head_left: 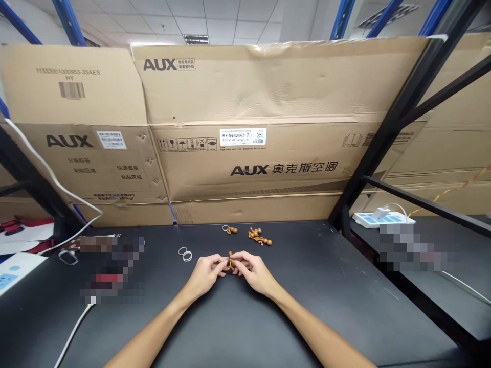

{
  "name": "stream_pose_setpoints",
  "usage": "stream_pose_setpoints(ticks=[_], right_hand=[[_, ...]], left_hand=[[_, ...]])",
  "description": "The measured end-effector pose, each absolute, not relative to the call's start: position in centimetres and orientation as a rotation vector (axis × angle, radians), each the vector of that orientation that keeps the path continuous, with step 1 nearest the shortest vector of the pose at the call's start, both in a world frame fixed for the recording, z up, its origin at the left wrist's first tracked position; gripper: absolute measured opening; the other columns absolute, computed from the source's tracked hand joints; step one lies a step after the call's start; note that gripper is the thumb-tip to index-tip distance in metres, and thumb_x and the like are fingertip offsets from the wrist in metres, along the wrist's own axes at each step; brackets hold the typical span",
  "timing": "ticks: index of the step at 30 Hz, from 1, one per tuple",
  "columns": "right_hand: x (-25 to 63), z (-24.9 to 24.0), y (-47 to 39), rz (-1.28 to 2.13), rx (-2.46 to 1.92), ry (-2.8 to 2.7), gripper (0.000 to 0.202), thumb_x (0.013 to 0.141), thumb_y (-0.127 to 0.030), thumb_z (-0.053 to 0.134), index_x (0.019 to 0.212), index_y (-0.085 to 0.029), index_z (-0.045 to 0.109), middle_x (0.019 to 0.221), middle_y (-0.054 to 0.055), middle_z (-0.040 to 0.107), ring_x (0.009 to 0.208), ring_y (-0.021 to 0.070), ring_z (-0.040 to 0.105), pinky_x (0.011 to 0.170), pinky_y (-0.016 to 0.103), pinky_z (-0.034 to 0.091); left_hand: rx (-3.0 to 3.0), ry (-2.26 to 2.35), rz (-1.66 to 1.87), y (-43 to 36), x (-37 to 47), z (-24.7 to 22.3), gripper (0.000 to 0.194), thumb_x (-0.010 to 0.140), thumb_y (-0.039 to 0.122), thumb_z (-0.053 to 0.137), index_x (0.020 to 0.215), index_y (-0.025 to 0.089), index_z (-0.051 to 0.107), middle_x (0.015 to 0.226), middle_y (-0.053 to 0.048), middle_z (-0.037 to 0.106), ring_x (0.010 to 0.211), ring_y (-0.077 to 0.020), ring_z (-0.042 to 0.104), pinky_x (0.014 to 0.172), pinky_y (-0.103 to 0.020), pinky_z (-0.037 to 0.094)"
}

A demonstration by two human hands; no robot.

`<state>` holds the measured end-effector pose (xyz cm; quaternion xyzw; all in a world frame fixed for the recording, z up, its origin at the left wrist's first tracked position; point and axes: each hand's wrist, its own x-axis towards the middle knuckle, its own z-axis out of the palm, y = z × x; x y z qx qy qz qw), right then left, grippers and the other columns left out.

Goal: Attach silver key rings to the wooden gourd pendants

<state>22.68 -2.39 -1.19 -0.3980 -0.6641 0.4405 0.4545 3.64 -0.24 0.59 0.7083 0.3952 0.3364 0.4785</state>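
Observation:
My left hand and my right hand meet over the middle of the black table. Between their fingertips is a small brown-and-yellow corded piece, pinched from both sides and partly hidden by the fingers. Beyond the hands, several orange-brown beaded pieces lie in a small group. To their left, another beaded piece lies beside a metal ring. Loose silver rings rest on the table to the left of my left hand.
Cardboard sheets stand along the back edge. A white cable and blurred items are at the left. Black metal posts rise at the right, with a power strip beyond them.

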Motion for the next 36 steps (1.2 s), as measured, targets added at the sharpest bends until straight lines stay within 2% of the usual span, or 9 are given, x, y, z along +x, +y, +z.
stream_pose_setpoints(ticks=[4, 7, 14, 23, 32, 36], right_hand=[[22.60, -1.31, -2.41, 1.104, -0.970, -1.625, 0.031, 0.090, -0.044, 0.052, 0.106, -0.019, 0.060, 0.086, 0.004, 0.067, 0.075, 0.0159, 0.065, 0.069, 0.029, 0.051], [22.53, -1.34, -2.42, 1.107, -0.969, -1.620, 0.031, 0.089, -0.044, 0.053, 0.105, -0.018, 0.060, 0.084, 0.004, 0.067, 0.074, 0.0161, 0.065, 0.068, 0.029, 0.052], [22.54, -1.24, -2.37, 1.103, -0.968, -1.616, 0.030, 0.089, -0.043, 0.054, 0.105, -0.018, 0.059, 0.082, 0.004, 0.067, 0.074, 0.0160, 0.065, 0.068, 0.029, 0.052], [22.48, -0.64, -2.73, 0.972, -0.988, -1.680, 0.028, 0.088, -0.041, 0.055, 0.104, -0.019, 0.061, 0.092, 0.005, 0.068, 0.080, 0.0171, 0.065, 0.074, 0.031, 0.052], [22.39, -0.47, -2.77, 0.841, -1.064, -1.745, 0.023, 0.088, -0.037, 0.055, 0.099, -0.020, 0.063, 0.086, 0.004, 0.068, 0.074, 0.0156, 0.063, 0.068, 0.027, 0.049], [22.51, -0.68, -2.59, 0.770, -1.107, -1.763, 0.022, 0.087, -0.036, 0.054, 0.098, -0.019, 0.064, 0.081, 0.003, 0.067, 0.069, 0.0149, 0.060, 0.064, 0.026, 0.047]], left_hand=[[1.712, 0.926, 0.821, -0.43, 3.71, 1.01, 0.030, 0.083, 0.043, 0.059, 0.078, 0.014, 0.068, 0.099, -0.009, 0.071, 0.081, -0.0202, 0.068, 0.072, -0.029, 0.055], [1.720, 0.896, 0.827, -0.39, 3.71, 0.95, 0.030, 0.083, 0.042, 0.060, 0.074, 0.014, 0.064, 0.091, -0.009, 0.071, 0.079, -0.0200, 0.067, 0.072, -0.030, 0.053], [1.644, 0.914, 0.819, -0.08, 3.69, 0.26, 0.029, 0.079, 0.042, 0.065, 0.090, 0.015, 0.061, 0.083, -0.007, 0.071, 0.077, -0.0200, 0.068, 0.072, -0.031, 0.054], [1.609, 0.923, 0.826, -0.10, 3.70, 0.41, 0.030, 0.077, 0.040, 0.067, 0.090, 0.014, 0.060, 0.081, -0.005, 0.068, 0.073, -0.0186, 0.067, 0.069, -0.031, 0.055], [1.624, 0.938, 0.807, -0.17, 3.62, 0.54, 0.029, 0.072, 0.034, 0.071, 0.090, 0.016, 0.058, 0.080, -0.003, 0.067, 0.070, -0.0152, 0.065, 0.069, -0.028, 0.052], [1.664, 0.913, 0.768, -0.28, 3.46, 0.85, 0.024, 0.076, 0.034, 0.068, 0.087, 0.016, 0.059, 0.083, -0.003, 0.067, 0.073, -0.0147, 0.064, 0.072, -0.028, 0.051]])
